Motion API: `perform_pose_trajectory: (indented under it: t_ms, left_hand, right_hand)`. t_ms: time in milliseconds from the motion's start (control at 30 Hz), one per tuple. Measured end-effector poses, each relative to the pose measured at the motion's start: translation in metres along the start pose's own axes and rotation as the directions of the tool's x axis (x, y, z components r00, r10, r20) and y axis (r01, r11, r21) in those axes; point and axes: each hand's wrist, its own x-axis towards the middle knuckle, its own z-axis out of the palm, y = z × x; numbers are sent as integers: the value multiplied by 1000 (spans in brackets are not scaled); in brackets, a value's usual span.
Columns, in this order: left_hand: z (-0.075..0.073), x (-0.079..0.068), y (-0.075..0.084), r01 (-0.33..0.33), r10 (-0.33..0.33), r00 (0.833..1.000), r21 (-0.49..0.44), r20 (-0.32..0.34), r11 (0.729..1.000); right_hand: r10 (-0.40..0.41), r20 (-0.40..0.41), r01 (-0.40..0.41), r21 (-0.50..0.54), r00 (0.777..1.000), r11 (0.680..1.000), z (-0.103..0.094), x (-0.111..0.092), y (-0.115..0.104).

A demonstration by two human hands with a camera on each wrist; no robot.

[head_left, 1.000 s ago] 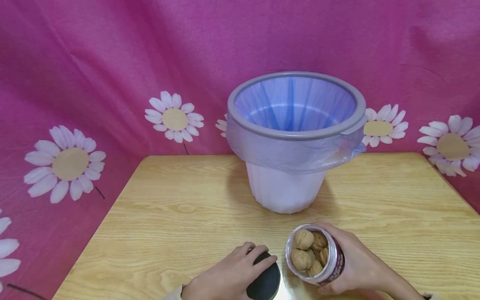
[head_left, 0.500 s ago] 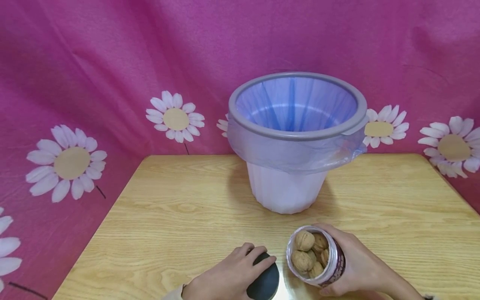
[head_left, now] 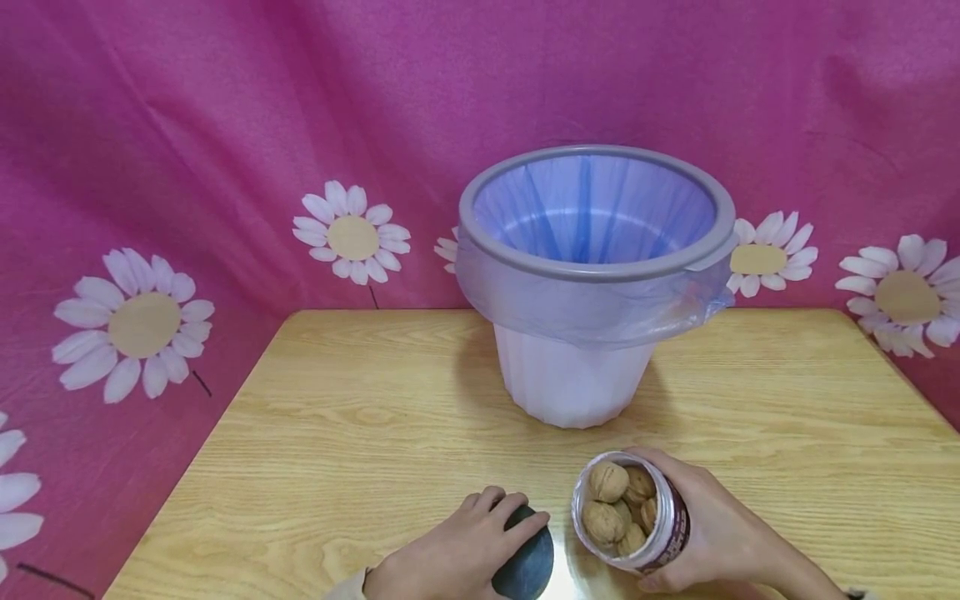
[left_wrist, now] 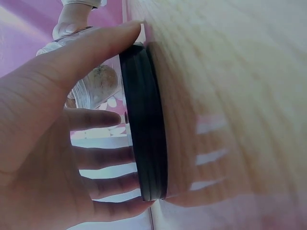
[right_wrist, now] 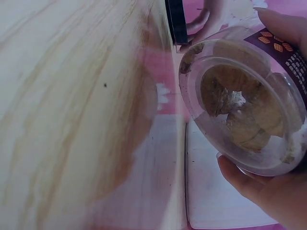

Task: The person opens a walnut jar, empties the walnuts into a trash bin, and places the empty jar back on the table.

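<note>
In the head view my left hand (head_left: 457,546) reaches over a round black jar lid (head_left: 527,562) low on the table. The left wrist view has the thumb at one edge of the lid (left_wrist: 144,124) and the fingertips along its rim. To the right, my right hand (head_left: 708,529) grips a clear plastic jar (head_left: 672,533) with a dark label, its uncovered mouth tilted toward the head camera. Several walnuts (head_left: 603,521) lie inside. From the right wrist, the jar's base (right_wrist: 240,165) appears raised off the table, with walnuts visible through it.
Behind the jar stands a white bin (head_left: 573,383) with a grey rim (head_left: 592,271) and a bluish bag lining folded over its outside. Pale wood table (head_left: 360,425) surrounds them. A pink cloth (head_left: 420,83) with daisies hangs at the back and left.
The lid under my left hand has shifted slightly left and its top looks a little lighter. My right hand and the jar have hardly moved.
</note>
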Motion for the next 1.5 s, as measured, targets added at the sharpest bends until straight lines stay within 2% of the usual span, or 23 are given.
perform_pose_trajectory:
  t_ms: [400, 767, 900, 1067, 1167, 1300, 1400, 1500]
  left_hand:
    - [-1, 3, -1, 50, -39, 992, -82, 124, 995]
    - [-2, 2, -2, 58, -44, 989, -94, 143, 994]
    - [-1, 1, 0, 44, -35, 993, -81, 116, 996]
    - [-8, -2, -2, 108, -91, 989, -145, 115, 984]
    - [-17, -4, -6, 119, -112, 992, -145, 54, 982]
    - [-29, -5, -13, 88, -98, 990, -100, -103, 991]
    - [-39, -4, -20, 97, -120, 972, -119, -203, 988]
    - [-50, -3, -26, 108, -146, 945, -143, -294, 984]
  right_hand:
    - [-3, 5, 3, 26, 1000, 1000, 2, -2, 3]
    - [-16, -2, 16, -5, 1000, 1000, 1, -1, 3]
    - [-1, -6, 1, 13, 1000, 1000, 1, -2, 3]
    - [21, -2, -21, 13, 1000, 1000, 0, -3, 2]
    - [23, 5, -23, 29, 1000, 999, -2, -3, 3]
    - [15, -1, -15, 32, 1000, 999, -3, -3, 4]
    - [7, -9, -7, 27, 1000, 1000, -2, -3, 4]
    - [12, -14, -12, 29, 1000, 1000, -2, -3, 5]
